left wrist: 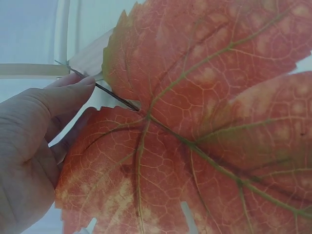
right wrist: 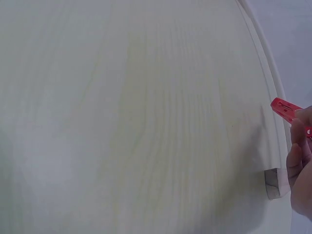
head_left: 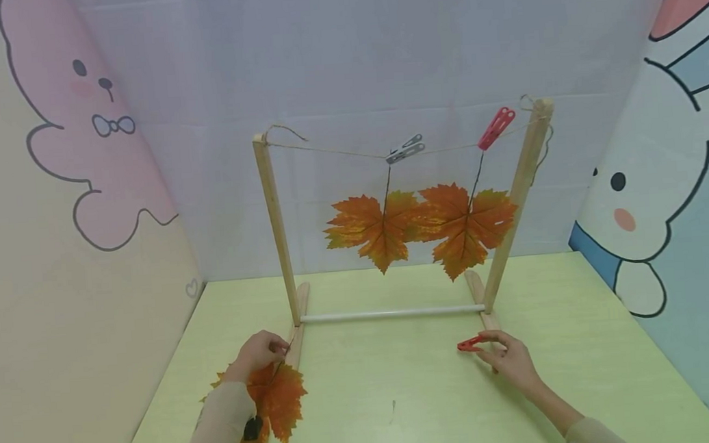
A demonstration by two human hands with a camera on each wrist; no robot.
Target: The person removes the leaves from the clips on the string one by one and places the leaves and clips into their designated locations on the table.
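In the head view my left hand (head_left: 263, 353) pinches the thin dark stem of an orange artificial maple leaf (head_left: 278, 398), beside the left foot of a wooden frame. The left wrist view shows the leaf (left wrist: 195, 122) spread wide, its stem between the thumb and fingers of my left hand (left wrist: 29, 141). My right hand (head_left: 511, 358) holds a red clothespin (head_left: 469, 344) by one end, near the frame's right foot. Only part of that hand (right wrist: 302, 180) and the clothespin (right wrist: 285, 108) appear at the right edge of the right wrist view.
A string (head_left: 331, 150) spans the two wooden posts (head_left: 278, 234). A grey clothespin (head_left: 406, 150) and a pink-red one (head_left: 496, 128) hold two leaves (head_left: 467, 224) by their stems, edges overlapping. A white bar (head_left: 392, 313) joins the posts low down, over the yellow-green table (head_left: 389, 370).
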